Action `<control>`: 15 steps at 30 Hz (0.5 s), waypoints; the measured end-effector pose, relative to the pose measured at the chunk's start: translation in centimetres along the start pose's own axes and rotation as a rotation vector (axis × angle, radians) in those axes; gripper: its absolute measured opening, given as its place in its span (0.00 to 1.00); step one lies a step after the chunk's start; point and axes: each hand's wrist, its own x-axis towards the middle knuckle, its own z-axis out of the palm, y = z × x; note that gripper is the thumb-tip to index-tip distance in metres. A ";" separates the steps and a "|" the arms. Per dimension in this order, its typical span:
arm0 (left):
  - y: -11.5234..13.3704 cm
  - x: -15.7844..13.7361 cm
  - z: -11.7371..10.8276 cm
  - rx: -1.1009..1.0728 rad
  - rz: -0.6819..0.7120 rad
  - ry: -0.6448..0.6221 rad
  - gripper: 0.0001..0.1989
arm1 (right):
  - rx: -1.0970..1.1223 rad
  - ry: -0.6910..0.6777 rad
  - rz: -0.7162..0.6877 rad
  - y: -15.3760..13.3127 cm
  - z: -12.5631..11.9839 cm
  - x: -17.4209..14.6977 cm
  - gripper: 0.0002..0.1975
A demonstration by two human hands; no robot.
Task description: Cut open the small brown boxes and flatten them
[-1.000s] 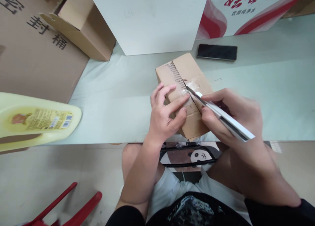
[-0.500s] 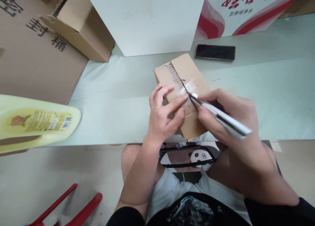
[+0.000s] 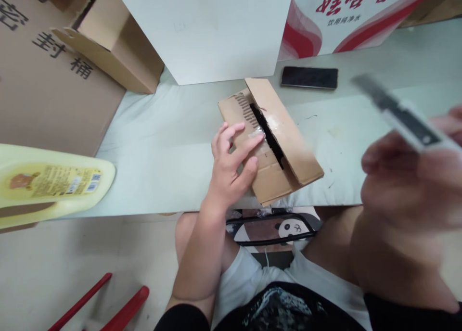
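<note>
A small brown cardboard box point(image 3: 288, 133) sits tilted near the table's front edge. Its right flap stands raised, leaving a dark gap along the middle seam; the contents cannot be made out. Bits of clear tape cling to both flaps. My left hand point(image 3: 231, 172) lies over the left flap with fingers apart, the index fingertip at the tape beside the gap. Off to the right, above the table and away from the box, my right hand point(image 3: 400, 191) is closed around a utility knife point(image 3: 411, 121). Its blade points up and left, and both are blurred by motion.
Beyond the box lies a black phone point(image 3: 309, 77). Behind stand a white box point(image 3: 216, 37) and a red-and-white carton point(image 3: 342, 28). Large brown cartons point(image 3: 90, 100) fill the left back. A yellow bottle point(image 3: 54, 182) lies at left. Red legs point(image 3: 126, 307) show on the floor.
My right hand has pulled the knife off the seam and moved right. The box's right flap has come up and the seam has opened. My left hand stays on the left flap.
</note>
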 end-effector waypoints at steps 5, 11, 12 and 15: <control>-0.3 -0.4 -1.4 -0.055 0.045 -0.166 0.22 | -0.356 -0.150 0.080 7.1 0.1 1.1 0.09; 0.8 -0.2 -2.6 -0.027 -0.107 -0.135 0.23 | -0.591 -0.503 0.224 12.5 -2.2 -0.7 0.14; 1.0 -0.1 -2.8 -0.027 -0.160 -0.114 0.25 | -0.621 -0.557 0.227 13.0 -2.5 -0.8 0.17; 1.4 0.1 -3.7 -0.091 -0.345 -0.073 0.32 | -0.697 -0.704 0.237 14.0 -2.8 -0.6 0.26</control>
